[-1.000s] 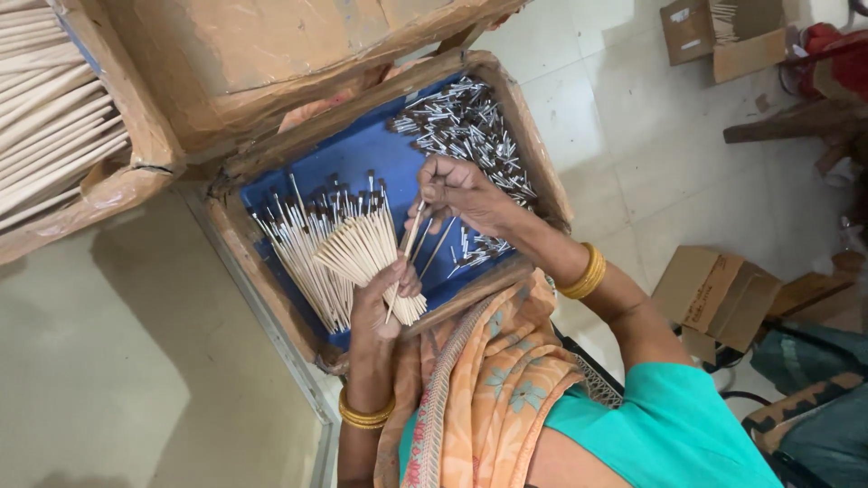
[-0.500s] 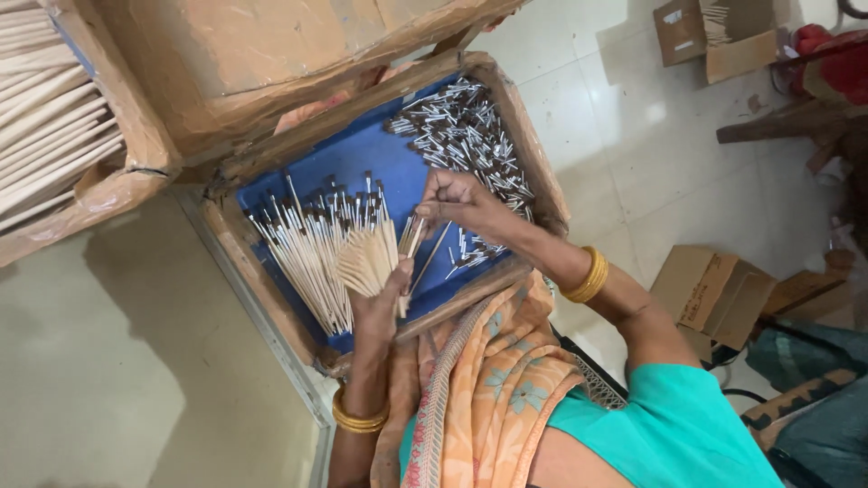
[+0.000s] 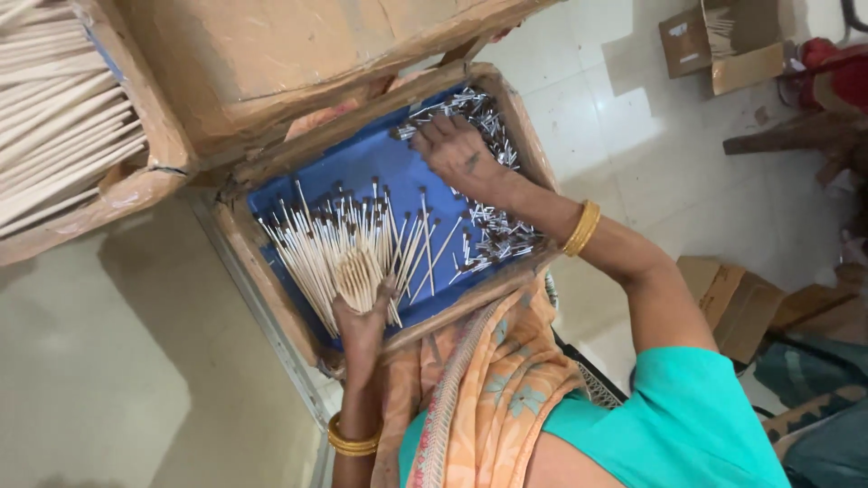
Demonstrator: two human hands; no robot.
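Pale floor tiles [image 3: 633,108] spread to the right of a shallow cardboard tray [image 3: 271,298] lined in blue, seen from above the person working at it. Left hand [image 3: 362,321], wearing a gold bangle [image 3: 353,443] at the wrist, sits at the near edge of the tray with its fingers [image 3: 384,294] closed around the near ends of a fanned bunch of thin pale sticks [image 3: 334,248]; the dark tips of the sticks point toward the far side and rest on the blue lining. Right hand [image 3: 461,154], a second gold bangle [image 3: 581,226] on its wrist, reaches into the far right corner of the tray, its fingers [image 3: 425,131] curled down onto a loose heap of short dark-tipped pieces [image 3: 479,113]; whether they actually grip any of them cannot be told from this angle. More of the same small pieces [image 3: 493,239] lie scattered along the right side of the tray, beneath the forearm. A large cardboard box [image 3: 298,54] stands just beyond the tray, and at far left another box [image 3: 136,181] holds a stack of long pale sticks [image 3: 54,136]. An orange patterned scarf [image 3: 479,389] hangs over a teal top [image 3: 669,425] in the near foreground. Small cardboard boxes [image 3: 732,298] sit on the tiles to the right.
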